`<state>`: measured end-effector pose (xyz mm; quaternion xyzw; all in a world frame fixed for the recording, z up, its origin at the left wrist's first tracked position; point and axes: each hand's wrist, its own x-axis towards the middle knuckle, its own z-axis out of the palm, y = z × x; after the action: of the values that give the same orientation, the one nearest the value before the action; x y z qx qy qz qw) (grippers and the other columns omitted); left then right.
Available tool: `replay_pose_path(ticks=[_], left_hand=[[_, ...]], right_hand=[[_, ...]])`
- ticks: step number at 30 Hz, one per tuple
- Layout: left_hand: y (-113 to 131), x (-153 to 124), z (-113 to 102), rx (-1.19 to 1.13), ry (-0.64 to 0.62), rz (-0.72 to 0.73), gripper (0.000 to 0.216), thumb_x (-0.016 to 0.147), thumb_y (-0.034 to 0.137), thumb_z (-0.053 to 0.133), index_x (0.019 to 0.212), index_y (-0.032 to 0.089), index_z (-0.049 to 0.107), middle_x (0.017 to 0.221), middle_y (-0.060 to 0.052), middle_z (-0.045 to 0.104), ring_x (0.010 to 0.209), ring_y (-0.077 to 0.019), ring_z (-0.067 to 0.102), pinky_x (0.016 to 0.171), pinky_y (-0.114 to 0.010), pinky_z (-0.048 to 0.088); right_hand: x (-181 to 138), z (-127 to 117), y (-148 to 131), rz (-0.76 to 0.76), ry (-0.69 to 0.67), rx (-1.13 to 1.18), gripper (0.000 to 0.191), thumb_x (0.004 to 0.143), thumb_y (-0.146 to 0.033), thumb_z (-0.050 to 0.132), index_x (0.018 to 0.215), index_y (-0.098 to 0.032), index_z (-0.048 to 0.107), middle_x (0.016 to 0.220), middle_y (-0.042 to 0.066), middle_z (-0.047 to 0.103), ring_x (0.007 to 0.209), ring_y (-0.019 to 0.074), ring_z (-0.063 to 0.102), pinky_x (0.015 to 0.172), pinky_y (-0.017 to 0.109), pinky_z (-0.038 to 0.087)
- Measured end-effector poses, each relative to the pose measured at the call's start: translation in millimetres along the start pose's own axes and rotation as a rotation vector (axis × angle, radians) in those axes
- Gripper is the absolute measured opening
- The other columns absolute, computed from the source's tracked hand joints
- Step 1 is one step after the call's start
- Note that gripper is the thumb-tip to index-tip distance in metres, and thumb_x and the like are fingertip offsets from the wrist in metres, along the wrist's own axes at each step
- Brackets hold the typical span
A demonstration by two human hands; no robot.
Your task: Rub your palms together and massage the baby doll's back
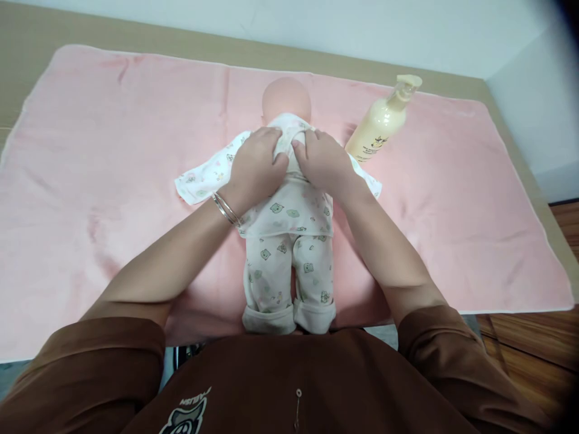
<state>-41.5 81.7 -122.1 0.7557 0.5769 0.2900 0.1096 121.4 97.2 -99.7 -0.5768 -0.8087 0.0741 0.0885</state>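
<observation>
A baby doll (286, 99) lies on its back on a pink towel (113, 150), head away from me, dressed in a white printed top and trousers (289, 253). Both my hands rest on its chest. My left hand (256, 166), with bangles at the wrist, has its fingers curled into the fabric of the top near the collar. My right hand (323, 163) pinches the same fabric from the other side, and the two hands almost touch. The doll's arms are hidden under the loose sleeves.
A cream pump bottle (382, 120) lies tilted on the towel just right of the doll's shoulder. The towel covers a tan table (136, 36) set against a white wall. Wooden floor (543, 343) shows at the right.
</observation>
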Motion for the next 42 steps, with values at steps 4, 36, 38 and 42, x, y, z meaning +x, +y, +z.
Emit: replay_pose_path(ticks=[4, 36, 38, 42], left_hand=[[-14.7, 14.6, 0.5, -0.017, -0.013, -0.112, 0.021, 0.097, 0.028, 0.04, 0.083, 0.022, 0.055, 0.094, -0.011, 0.067, 0.1, -0.0259, 0.064, 0.099, -0.041, 0.053], [-7.2, 12.9, -1.0, 0.047, -0.078, -0.089, 0.018, 0.092, 0.022, 0.044, 0.094, 0.017, 0.062, 0.102, -0.016, 0.066, 0.102, -0.0327, 0.063, 0.099, -0.05, 0.053], [-11.3, 16.9, 0.1, 0.025, -0.08, -0.135, 0.025, 0.096, 0.027, 0.041, 0.097, 0.017, 0.064, 0.103, -0.016, 0.068, 0.103, -0.0325, 0.064, 0.1, -0.05, 0.053], [-10.0, 14.7, 2.8, 0.045, -0.079, -0.119, 0.038, 0.101, 0.033, 0.036, 0.113, 0.012, 0.065, 0.114, -0.019, 0.068, 0.117, -0.0341, 0.061, 0.107, -0.049, 0.05]], right_hand=[[-18.7, -5.2, -23.6, -0.102, 0.04, -0.112, 0.047, 0.1, -0.022, 0.029, 0.131, 0.003, 0.053, 0.132, 0.026, 0.059, 0.129, 0.0364, 0.055, 0.111, 0.048, 0.045], [-14.2, -8.7, -23.4, -0.088, 0.017, -0.09, 0.041, 0.104, -0.029, 0.029, 0.112, -0.003, 0.061, 0.114, 0.023, 0.066, 0.115, 0.0358, 0.064, 0.105, 0.052, 0.05], [-18.7, -8.7, -27.6, -0.14, 0.04, -0.136, 0.037, 0.102, -0.024, 0.029, 0.105, -0.006, 0.061, 0.108, 0.021, 0.066, 0.11, 0.0338, 0.065, 0.099, 0.048, 0.053], [-8.6, -7.7, -21.5, -0.061, 0.024, -0.102, 0.042, 0.103, -0.029, 0.027, 0.103, -0.008, 0.063, 0.099, 0.019, 0.067, 0.098, 0.0332, 0.068, 0.088, 0.047, 0.055]])
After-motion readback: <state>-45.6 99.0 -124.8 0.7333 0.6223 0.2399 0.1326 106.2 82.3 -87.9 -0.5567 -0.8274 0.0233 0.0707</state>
